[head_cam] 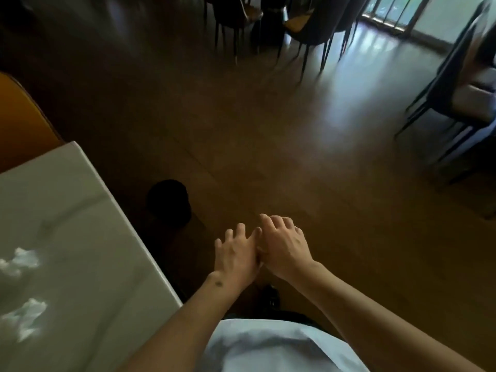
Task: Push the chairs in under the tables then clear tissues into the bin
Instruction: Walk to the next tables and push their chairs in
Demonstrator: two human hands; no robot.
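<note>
A: From the head camera, we have our left hand (236,255) and right hand (284,247) side by side at lower centre of the frame, palms down over the brown floor (268,146), thumbs touching. Fingers on both are loosely spread and a little curled, pinching nothing.

B: And the tissues?

A: Two crumpled white ones, the upper tissue (20,260) and the lower tissue (25,316), lie on the grey table (88,224) at lower left, well apart from our hands. A dark round shape (169,200) on the floor just beside the table's edge may be the bin; we can't tell for sure.

B: Chairs?

A: An orange chair back (21,119) shows at the table's far corner, mid left. Dark-legged chairs (303,28) crowd a table at top centre, another chair (456,103) at right.

B: What could trip us up?

A: The frame is motion-blurred, so we judge a hurried reach could brush a light tissue off the table, or drop it short of that dim bin
</note>
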